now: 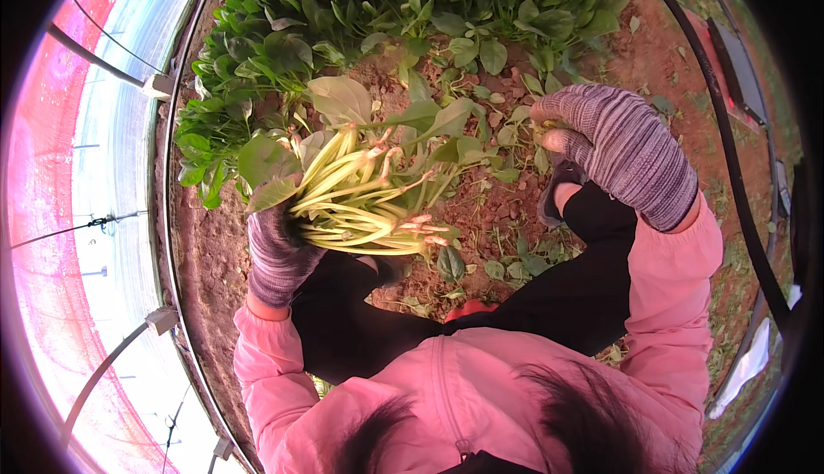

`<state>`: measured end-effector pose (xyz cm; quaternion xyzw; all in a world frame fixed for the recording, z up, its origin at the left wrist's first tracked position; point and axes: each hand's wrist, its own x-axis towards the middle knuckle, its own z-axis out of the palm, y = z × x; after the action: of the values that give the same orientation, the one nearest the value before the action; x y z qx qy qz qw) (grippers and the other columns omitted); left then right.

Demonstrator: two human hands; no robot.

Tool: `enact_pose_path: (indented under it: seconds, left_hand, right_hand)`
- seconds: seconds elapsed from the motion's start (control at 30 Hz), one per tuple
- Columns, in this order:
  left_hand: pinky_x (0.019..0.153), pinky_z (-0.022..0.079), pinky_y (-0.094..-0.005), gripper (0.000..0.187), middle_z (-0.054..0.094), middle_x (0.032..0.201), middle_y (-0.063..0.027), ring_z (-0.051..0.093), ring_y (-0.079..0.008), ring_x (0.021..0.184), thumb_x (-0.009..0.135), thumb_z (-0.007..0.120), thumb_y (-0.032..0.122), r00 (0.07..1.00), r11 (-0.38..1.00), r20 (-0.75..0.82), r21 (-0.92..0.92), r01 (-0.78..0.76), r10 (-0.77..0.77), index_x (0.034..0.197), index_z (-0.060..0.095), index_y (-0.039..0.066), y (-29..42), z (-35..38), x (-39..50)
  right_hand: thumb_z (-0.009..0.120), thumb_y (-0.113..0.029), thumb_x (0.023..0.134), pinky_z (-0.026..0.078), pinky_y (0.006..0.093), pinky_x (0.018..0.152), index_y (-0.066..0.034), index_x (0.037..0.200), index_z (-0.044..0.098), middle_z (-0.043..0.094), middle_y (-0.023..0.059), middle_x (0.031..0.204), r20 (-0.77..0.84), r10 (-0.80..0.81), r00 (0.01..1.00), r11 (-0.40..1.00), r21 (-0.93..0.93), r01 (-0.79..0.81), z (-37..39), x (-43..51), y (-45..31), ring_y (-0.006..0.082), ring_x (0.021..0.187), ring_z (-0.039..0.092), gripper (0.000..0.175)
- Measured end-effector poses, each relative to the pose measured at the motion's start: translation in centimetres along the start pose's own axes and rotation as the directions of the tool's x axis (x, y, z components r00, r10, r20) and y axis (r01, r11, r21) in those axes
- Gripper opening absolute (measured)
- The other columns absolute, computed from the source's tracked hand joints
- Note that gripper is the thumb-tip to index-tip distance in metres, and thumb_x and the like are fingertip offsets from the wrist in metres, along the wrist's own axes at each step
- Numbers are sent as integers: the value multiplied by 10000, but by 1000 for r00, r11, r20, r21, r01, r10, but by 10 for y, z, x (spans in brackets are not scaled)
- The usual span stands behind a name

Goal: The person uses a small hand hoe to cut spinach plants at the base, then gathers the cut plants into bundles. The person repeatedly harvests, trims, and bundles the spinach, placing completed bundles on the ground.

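A thick bunch of leafy greens, likely spinach (354, 210), is gripped in my left hand (280, 255), which wears a striped knit glove. Its pale stems and pinkish root ends point right, and broad leaves spread around the wrist side and beyond. My right hand (618, 146), in a matching glove with bare fingertips, hovers to the right of the bunch. Thumb and fingers are curled close together there. A bit of yellowish green shows by the fingertips, but whether they pinch it is unclear.
Dense rows of growing greens (399, 4) stand ahead on reddish soil (212, 281). Loose leaves (515, 268) litter the ground between my legs. A black hose (714, 107) curves along the right. Plastic greenhouse sheeting (116, 171) with hoops rises at left.
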<state>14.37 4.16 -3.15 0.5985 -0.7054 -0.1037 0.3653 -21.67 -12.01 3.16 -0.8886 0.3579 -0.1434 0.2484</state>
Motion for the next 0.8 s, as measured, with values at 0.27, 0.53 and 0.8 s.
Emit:
enact_pose_path:
  seconds: [0.27, 0.53, 0.8]
  left_hand:
    - [818, 519, -366, 761, 610, 1111, -156, 637, -285, 948, 628, 918, 201, 999, 999, 36, -24, -22, 23, 1243, 520, -4, -2, 1, 2]
    - [928, 418, -475, 708, 589, 1114, -148, 536, -385, 1064, 638, 870, 263, 987, 963, 91, 222, -152, 134, 1226, 545, 41, 9, 5, 8]
    - [846, 469, -426, 705, 599, 1052, -143, 573, -360, 975, 627, 876, 233, 989, 989, 148, 139, -44, 23, 1230, 565, 42, 13, 16, 13]
  right_hand:
    - [723, -76, 822, 510, 377, 898, -41, 1028, 694, 649, 125, 1136, -91, -332, 939, 856, 389, 341, 16, 3, -11, 277, 1057, 628, 210]
    - [731, -292, 839, 488, 419, 940, -61, 1104, 672, 666, 135, 1103, -1, -383, 924, 832, 435, 345, 39, 4, -33, 324, 1061, 621, 357]
    - [766, -214, 819, 503, 396, 903, -15, 1048, 685, 659, 168, 1086, 70, -298, 952, 855, 463, 233, 42, 5, -30, 319, 1026, 636, 313]
